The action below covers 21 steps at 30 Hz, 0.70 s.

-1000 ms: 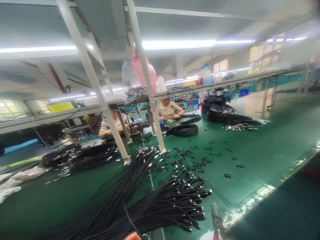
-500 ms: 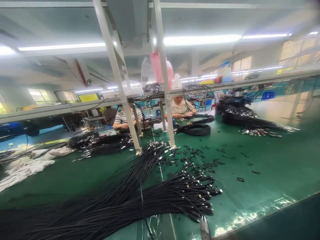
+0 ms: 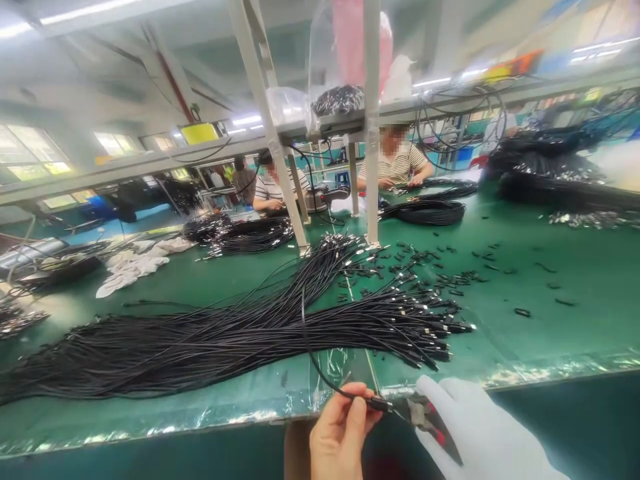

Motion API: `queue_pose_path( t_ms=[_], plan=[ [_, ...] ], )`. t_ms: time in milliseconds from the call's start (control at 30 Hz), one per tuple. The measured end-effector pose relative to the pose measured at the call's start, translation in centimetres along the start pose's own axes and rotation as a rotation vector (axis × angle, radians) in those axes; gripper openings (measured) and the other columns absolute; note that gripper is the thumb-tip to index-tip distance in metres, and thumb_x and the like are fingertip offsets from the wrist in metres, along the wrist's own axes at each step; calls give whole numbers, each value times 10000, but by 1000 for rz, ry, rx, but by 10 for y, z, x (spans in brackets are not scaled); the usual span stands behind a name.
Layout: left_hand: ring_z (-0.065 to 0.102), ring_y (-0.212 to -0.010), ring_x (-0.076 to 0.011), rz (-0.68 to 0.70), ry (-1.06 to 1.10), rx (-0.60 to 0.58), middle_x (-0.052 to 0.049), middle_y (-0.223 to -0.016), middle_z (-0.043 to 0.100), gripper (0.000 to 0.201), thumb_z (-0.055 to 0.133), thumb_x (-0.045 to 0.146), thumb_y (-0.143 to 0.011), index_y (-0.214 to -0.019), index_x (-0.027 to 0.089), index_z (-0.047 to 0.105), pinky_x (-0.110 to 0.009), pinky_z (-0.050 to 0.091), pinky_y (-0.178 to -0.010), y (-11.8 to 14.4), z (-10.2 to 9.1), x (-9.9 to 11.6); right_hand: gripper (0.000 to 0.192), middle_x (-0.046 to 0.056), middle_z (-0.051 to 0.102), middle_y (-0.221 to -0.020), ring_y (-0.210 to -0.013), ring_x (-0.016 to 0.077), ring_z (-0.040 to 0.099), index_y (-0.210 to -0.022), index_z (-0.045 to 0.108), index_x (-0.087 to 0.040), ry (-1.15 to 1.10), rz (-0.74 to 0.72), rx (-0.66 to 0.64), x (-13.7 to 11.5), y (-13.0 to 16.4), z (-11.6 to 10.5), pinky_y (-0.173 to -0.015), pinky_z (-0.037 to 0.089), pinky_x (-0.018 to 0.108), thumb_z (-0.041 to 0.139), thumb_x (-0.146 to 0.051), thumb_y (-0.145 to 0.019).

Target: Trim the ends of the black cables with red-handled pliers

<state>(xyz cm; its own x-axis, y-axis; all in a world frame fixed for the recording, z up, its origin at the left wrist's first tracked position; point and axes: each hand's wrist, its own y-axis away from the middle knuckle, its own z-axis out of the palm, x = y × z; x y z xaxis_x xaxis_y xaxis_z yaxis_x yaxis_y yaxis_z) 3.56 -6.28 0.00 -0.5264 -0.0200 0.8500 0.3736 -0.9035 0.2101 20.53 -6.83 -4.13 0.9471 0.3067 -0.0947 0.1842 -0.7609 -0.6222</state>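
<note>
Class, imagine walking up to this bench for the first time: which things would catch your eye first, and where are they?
A big bundle of black cables sprawls across the green table. At the near edge, the bare left hand pinches one cable while the white-gloved right hand holds pliers at its tip.

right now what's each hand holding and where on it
Left hand pinches a black cable just behind its connector end. Gloved right hand grips pliers by the handles.
</note>
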Motion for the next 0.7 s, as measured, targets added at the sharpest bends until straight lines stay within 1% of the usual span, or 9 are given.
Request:
queue_pose_path(
  t_ms=[67,133,233,400,600,700],
  plan=[
    [766,-660,-173,-10,-7,-11,-53,-691,811,455,1012,527,-445,-715,197,855,-219,654,-639,2,-1,0,409,63,679,-912,-772,257,659,-1266,541,-231,74,-55,12,3,-2,0,-633,507,360,564,-275,-860],
    [767,-662,-178,-15,-18,-19,-57,-691,811,454,1011,526,-450,-718,195,855,-218,653,-628,4,-2,1,477,83,679,-935,-814,289,652,-1278,521,-217,125,-69,9,5,-4,-3,-660,500,392,591,-289,-812],
    [770,-670,-180,-26,-14,-12,-55,-689,810,445,1016,510,-454,-719,193,852,-209,648,-623,7,-1,3,500,80,675,-932,-874,308,637,-1255,522,-210,153,-105,-21,4,-9,-8,-710,482,410,623,-293,-773],
    [778,-686,-183,-51,19,-13,-42,-687,807,425,1025,479,-457,-720,196,849,-189,637,-623,10,1,5,562,101,691,-1002,-945,326,613,-1273,516,-191,187,-149,32,2,-13,-14,-769,463,430,633,-308,-736],
    [788,-718,-191,-8,-13,8,-38,-712,816,426,1014,505,-463,-720,207,851,-189,649,-641,13,-1,3,593,92,687,-956,-881,311,590,-1232,560,-184,205,-159,-14,2,-12,-11,-698,404,427,718,-375,-693],
    [788,-714,-184,6,-30,20,-30,-707,816,431,1008,524,-460,-713,213,851,-181,650,-647,14,-1,4,561,65,666,-887,-843,289,570,-1167,590,-195,209,-171,-30,4,-12,-9,-693,376,418,760,-375,-663]
  ],
)
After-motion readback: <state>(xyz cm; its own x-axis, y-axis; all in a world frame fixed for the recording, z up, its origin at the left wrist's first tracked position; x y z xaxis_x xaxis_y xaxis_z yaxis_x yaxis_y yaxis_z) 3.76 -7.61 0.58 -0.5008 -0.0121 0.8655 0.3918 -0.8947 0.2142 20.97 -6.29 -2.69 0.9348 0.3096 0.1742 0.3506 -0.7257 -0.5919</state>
